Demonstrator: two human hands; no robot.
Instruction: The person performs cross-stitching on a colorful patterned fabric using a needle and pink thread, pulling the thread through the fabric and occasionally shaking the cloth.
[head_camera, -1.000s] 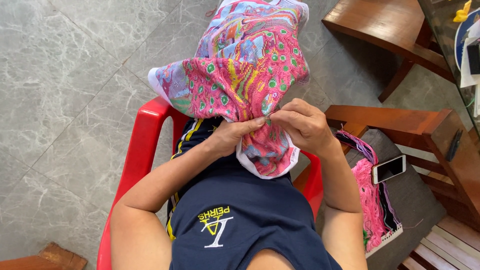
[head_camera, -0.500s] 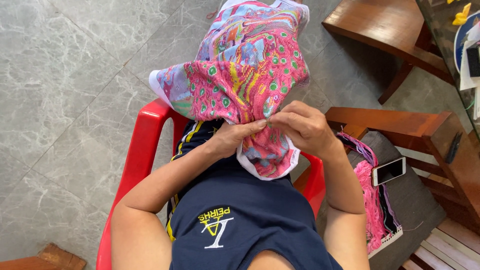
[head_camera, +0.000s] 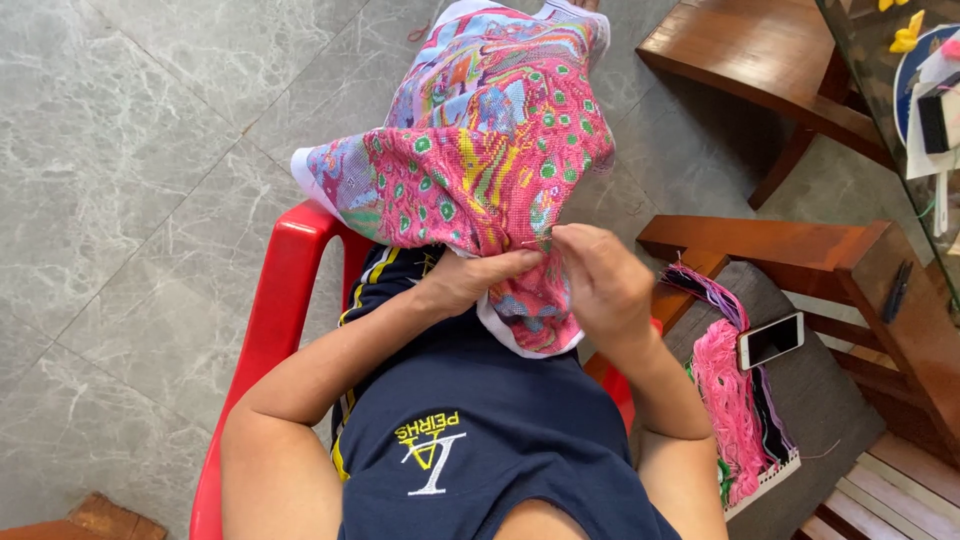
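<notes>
A large cross-stitch cloth (head_camera: 480, 150), mostly pink with green dots and blue patches, drapes over my lap and knees. My left hand (head_camera: 470, 280) grips a fold of the cloth from below, fingers curled into it. My right hand (head_camera: 600, 285) sits just to its right, fingertips pinched together at the cloth's surface near a small needle; the needle itself is barely visible. I sit in a red plastic chair (head_camera: 275, 300), wearing a dark blue shirt.
To my right stands a wooden chair (head_camera: 790, 250) with a grey seat holding bundles of pink and dark thread (head_camera: 735, 400) and a phone (head_camera: 770, 340). Another wooden seat (head_camera: 750, 50) is farther ahead. A glass table edge (head_camera: 900, 90) runs along the right. Grey marble floor (head_camera: 130, 150) lies left.
My right hand has shifted slightly right along the cloth and the fabric fold has settled lower; my left hand keeps its grip.
</notes>
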